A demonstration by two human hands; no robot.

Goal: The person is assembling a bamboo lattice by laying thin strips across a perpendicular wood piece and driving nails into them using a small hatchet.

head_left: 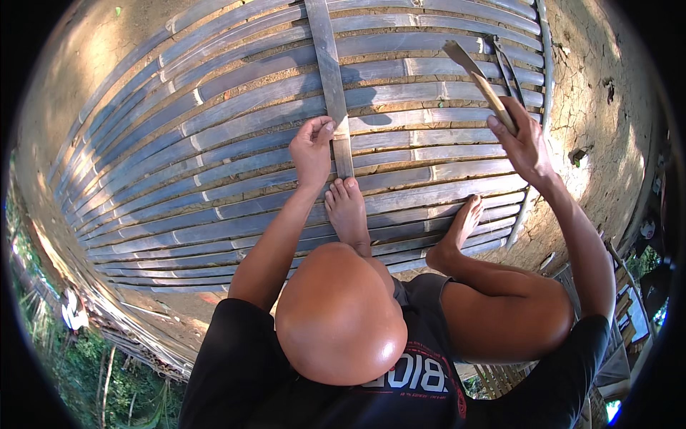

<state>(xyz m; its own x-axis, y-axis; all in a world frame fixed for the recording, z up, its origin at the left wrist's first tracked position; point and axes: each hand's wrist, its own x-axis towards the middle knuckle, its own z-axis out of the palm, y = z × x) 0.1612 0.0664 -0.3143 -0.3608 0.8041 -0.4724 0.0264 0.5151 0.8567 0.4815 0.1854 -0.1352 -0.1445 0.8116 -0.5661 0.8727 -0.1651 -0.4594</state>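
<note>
Right hand (527,143) held a wood-handled tool (491,91) above a slatted bamboo panel (257,166)

The right hand was wrapped firmly round the pale, rod-like handle, over the right part of the panel; the far end was dark, flat and widened, though its exact kind was hard to make out. Close beside it showed a narrow, two-pronged dark shape (507,68), perhaps another tool, perhaps a shadow.

The left hand (312,152) had thumb and fingers drawn narrowly together at the left edge of a crosswise bamboo strip (330,75); whether they pinched anything small could not be told. That flat, greyish strip lay across the long slats, its upper end cut off by the frame and its lower end at the toes of the left foot (347,207).

The slats were weathered grey, ringed with paler nodes, with brown earth (597,93) between them, cracked and dry on the right. A bent knee (339,314), smooth and rounded, hid part of a black printed shirt (236,357). The right foot (461,225) rested on the panel.
</note>
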